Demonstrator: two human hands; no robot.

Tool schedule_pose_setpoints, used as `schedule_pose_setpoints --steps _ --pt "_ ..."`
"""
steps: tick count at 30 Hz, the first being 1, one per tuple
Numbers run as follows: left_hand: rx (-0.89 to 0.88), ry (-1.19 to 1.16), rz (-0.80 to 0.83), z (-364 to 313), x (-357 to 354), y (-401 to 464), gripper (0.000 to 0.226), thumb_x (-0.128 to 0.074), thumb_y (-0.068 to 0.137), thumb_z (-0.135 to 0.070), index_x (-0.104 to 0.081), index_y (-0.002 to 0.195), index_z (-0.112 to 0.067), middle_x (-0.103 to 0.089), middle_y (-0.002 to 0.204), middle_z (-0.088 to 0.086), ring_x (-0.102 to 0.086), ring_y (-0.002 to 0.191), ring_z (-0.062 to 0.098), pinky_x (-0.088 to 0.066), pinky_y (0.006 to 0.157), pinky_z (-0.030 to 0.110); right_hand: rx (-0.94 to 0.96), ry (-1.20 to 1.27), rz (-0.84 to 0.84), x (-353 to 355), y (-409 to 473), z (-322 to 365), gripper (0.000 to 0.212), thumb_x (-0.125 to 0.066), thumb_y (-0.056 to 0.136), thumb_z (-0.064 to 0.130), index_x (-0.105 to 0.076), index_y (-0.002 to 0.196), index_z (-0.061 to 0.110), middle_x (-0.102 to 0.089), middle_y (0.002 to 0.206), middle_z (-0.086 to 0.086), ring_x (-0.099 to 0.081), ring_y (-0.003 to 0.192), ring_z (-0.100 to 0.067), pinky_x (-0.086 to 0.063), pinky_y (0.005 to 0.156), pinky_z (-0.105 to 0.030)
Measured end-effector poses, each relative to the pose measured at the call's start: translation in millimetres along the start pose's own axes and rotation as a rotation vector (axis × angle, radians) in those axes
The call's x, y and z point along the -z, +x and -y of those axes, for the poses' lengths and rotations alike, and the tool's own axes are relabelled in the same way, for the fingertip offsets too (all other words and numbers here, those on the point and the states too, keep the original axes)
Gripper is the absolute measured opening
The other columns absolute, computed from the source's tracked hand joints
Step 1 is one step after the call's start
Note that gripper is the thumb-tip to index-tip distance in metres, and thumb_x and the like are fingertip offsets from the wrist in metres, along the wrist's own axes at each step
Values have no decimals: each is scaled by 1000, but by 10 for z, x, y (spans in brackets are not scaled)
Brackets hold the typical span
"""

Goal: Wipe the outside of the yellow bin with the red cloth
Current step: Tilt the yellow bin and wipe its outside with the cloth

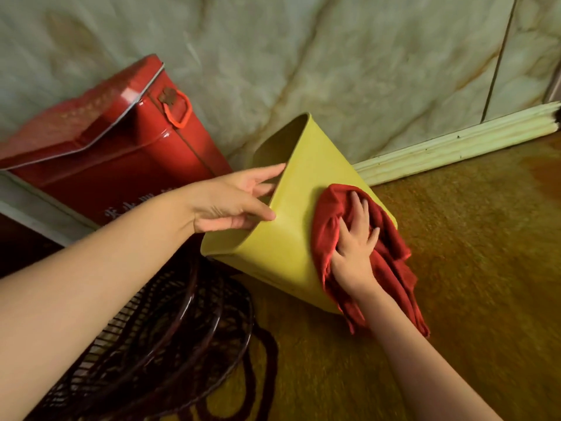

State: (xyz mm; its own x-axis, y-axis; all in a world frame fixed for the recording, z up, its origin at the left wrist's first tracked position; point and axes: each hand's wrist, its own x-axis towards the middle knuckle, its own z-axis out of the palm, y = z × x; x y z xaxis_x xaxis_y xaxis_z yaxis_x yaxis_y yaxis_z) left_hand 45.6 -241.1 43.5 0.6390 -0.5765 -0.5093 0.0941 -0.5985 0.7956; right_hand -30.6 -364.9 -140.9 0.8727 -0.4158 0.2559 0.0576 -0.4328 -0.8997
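The yellow bin [291, 238] is tipped on its side over the floor, its open mouth facing left and away. My left hand [233, 202] grips its rim, fingers inside the mouth and thumb on the outer wall. My right hand [355, 244] lies flat with spread fingers on the red cloth [388, 268], pressing it against the bin's outer wall near the bottom end. Loose folds of the cloth hang down past the bin's lower edge.
A red metal box [121, 147] with a lid and an orange handle stands at the left against the marbled wall. A dark wire fan guard [170, 335] and a dark cord lie on the brown floor below the bin. A pale skirting board [455, 144] runs along the wall at right.
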Motion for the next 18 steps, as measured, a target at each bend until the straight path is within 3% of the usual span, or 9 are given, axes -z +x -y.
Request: schedule_pose_setpoints --steps 2,4,7,11,13,15,16,18 --pt "60 45 5 -59 50 4 79 -51 76 13 -27 138 -27 -68 104 -10 -66 79 2 -56 62 19 44 -35 20 -49 -5 -86 52 -26 82 56 -4 128 62 8 154 11 11 144 -17 12 107 -59" --pt "131 168 5 -172 84 26 73 -58 75 7 -29 137 -21 -75 80 -7 -68 70 4 -55 56 19 33 -40 23 -33 35 -131 51 -23 83 56 9 122 66 12 150 18 11 142 -11 8 109 -61" --pt "205 276 26 -332 88 75 55 -59 78 1 -42 125 -22 -75 72 -5 -70 68 8 -58 59 22 -25 -21 21 27 7 -193 53 -28 87 43 7 124 60 7 153 16 9 142 -9 3 112 -62" --pt "230 298 42 -373 67 91 33 -54 82 0 -52 97 -30 -75 72 -7 -70 67 8 -58 63 23 -144 -29 3 -26 -7 -32 59 -22 86 41 -9 144 34 9 154 14 8 143 -13 1 112 -62" --pt "215 318 35 -363 62 115 33 -53 83 -1 -54 102 -29 -75 73 -6 -69 66 7 -58 64 23 -1 -35 -37 -146 66 241 58 -19 87 44 -11 143 36 12 148 23 9 142 -8 4 111 -59" --pt "209 364 -7 -359 48 139 41 -52 84 -1 -50 118 -23 -73 81 -2 -68 63 6 -58 66 24 140 -69 -37 -204 130 332 54 -18 89 49 1 140 48 10 149 24 8 142 -5 -2 109 -54" --pt "210 379 -31 -354 32 135 45 -52 84 -2 -48 124 -20 -71 84 -1 -67 61 5 -58 64 24 132 -89 -34 -189 138 264 52 -18 90 49 4 137 51 6 152 21 6 142 -5 -5 109 -54" --pt "207 365 -59 -344 -5 112 47 -52 84 -1 -45 128 -17 -69 85 -2 -66 58 4 -57 57 21 -61 -83 -18 -77 108 -44 51 -22 94 43 3 138 46 1 157 12 5 143 -7 -6 112 -56"
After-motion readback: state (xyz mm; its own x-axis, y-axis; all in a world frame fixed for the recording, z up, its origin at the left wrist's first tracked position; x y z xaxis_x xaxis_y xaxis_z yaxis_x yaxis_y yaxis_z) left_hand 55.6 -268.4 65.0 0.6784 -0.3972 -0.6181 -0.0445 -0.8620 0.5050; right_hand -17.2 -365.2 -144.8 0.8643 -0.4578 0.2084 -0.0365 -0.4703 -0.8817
